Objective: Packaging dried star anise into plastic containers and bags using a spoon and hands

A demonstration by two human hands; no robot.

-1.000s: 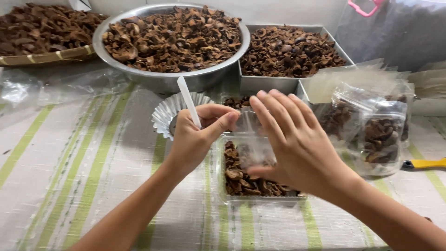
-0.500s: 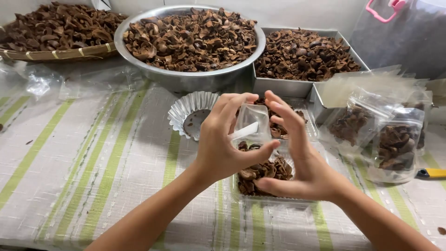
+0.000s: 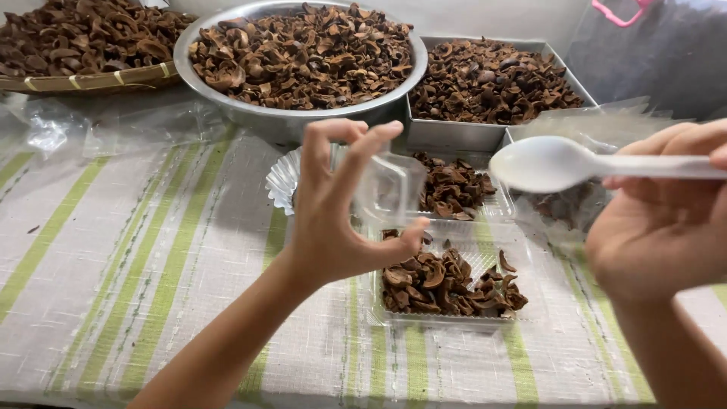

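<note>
Open striped cloth (image 3: 129,257) at left and along the near edge, free for passing. Blocked at the back by woven tray (image 3: 83,76), steel bowl (image 3: 303,113) and metal pan (image 3: 485,132), touching in a row. Centre crowded: clear container (image 3: 447,303), fluted foil cup (image 3: 282,178), bags (image 3: 591,129) at right.

- Setting: my workplace reads as a small home-style food packing station, not a factory line.
- The bench (image 3: 113,250) wears a woven cloth with green stripes, a household covering.
- Bulk stock sits in mixed domestic vessels: a woven basket (image 3: 91,79), a round metal basin (image 3: 303,113) and a square metal tray (image 3: 462,132), all heaped with dried brown pieces.
- Clear plastic retail boxes (image 3: 454,303) and loose plastic bags (image 3: 53,129) indicate hand portioning for sale.
</note>
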